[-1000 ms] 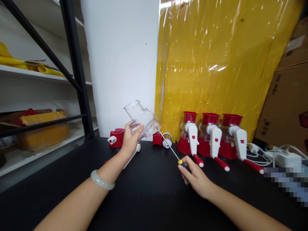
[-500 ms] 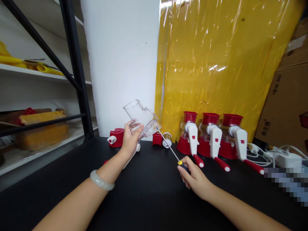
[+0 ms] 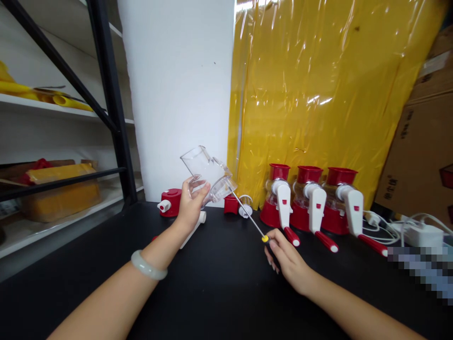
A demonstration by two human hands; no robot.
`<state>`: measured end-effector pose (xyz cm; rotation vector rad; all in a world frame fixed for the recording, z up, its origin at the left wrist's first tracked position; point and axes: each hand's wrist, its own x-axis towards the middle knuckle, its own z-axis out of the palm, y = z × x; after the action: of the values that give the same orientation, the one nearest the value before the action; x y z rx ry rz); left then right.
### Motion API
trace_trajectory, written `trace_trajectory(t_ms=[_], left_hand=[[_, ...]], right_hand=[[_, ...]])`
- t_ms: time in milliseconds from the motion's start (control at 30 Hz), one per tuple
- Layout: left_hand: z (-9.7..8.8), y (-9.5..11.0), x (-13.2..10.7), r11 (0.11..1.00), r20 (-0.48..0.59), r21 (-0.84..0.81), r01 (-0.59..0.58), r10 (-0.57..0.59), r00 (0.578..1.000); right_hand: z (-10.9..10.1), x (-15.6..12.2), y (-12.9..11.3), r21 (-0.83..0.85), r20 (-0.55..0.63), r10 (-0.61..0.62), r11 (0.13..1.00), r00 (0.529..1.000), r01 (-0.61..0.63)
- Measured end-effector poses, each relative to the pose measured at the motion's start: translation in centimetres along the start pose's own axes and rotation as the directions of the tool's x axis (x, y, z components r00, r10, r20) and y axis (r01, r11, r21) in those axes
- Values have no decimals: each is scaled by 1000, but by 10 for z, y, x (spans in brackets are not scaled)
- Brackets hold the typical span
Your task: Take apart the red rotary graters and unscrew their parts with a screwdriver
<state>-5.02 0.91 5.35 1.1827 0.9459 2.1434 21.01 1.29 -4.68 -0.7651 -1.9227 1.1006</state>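
Left hand (image 3: 191, 205) wrapped around the clear housing (image 3: 203, 165), tilted in mid-air above the black table (image 3: 219, 293), toward its far edge! Right hand (image 3: 288, 257) lower, nearer the front edge, gripping the screwdriver (image 3: 248, 215) by its handle. The shaft slants up and left to the housing's lower right end! Three red-and-white grinders (image 3: 315, 210) line the far edge, toward the right corner.

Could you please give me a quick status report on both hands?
Left hand gripping clear housing, raised. Right hand holding screwdriver, tip at housing's lower end. No obstruction visible between them.
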Motion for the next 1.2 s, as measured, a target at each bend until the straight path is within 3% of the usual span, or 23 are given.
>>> trace_trajectory(t_ms=[267, 400, 500, 667, 833, 1067, 1200], left_hand=[[-3, 1, 3, 1000, -7, -9, -1, 0, 1000], [3, 17, 12, 996, 53, 49, -70, 67, 996], [19, 35, 25, 988, 131, 106, -108, 94, 987], [50, 65, 51, 932, 339, 213, -292, 210, 917], [60, 74, 67, 830, 453, 273, -486, 335, 826], [58, 62, 68, 834, 446, 266, -483, 337, 829], [57, 63, 64, 812, 504, 278, -513, 331, 797]], right_hand=[[3, 0, 5, -104, -55, -67, 993, 996, 61], [5, 7, 1, -13, -69, -35, 999, 997, 34], [6, 16, -7, 64, -73, -56, 996, 996, 60], [6, 32, -15, 82, -82, -97, 991, 992, 104], [14, 49, -10, 143, -123, -109, 982, 986, 126], [24, 54, -8, 46, -195, -111, 991, 975, 122], [26, 51, -6, -3, -193, -70, 998, 979, 70]])
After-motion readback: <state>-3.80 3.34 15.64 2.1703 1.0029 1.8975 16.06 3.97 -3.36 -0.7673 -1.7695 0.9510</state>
